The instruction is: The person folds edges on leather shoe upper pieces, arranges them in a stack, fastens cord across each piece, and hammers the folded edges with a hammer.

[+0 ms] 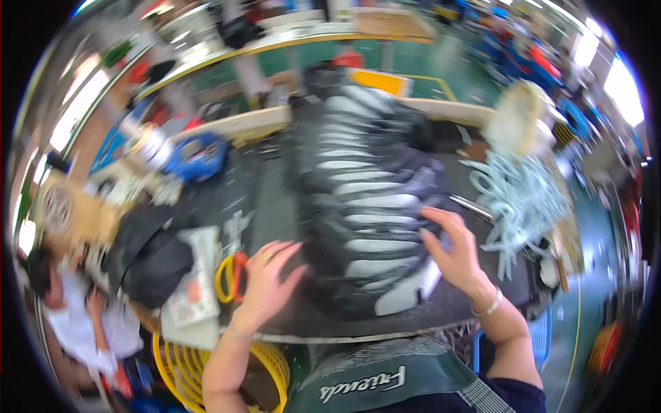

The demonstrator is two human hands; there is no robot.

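Note:
A long row of overlapping black pieces with pale grey panels [382, 201] runs across the dark work table, away from me. At the left edge of its near end is my left hand [270, 283], fingers spread and nothing in them. My right hand [452, 249] is at the right edge of the row, thumb and forefinger apart, the fingertips at or close to the pieces. Blur hides whether they touch. Scissors with a yellow and an orange handle [239, 274] lie just left of my left hand. A thin metal tool [472, 206] lies beyond my right hand.
Light blue strips [527, 203] are heaped at the right, below a cream rounded object [521, 118]. At the left are a black cap-like item [155, 255], a blue object [200, 155] and a white roll [151, 146]. A yellow basket [165, 375] stands below the table edge. Another person [82, 323] sits at far left.

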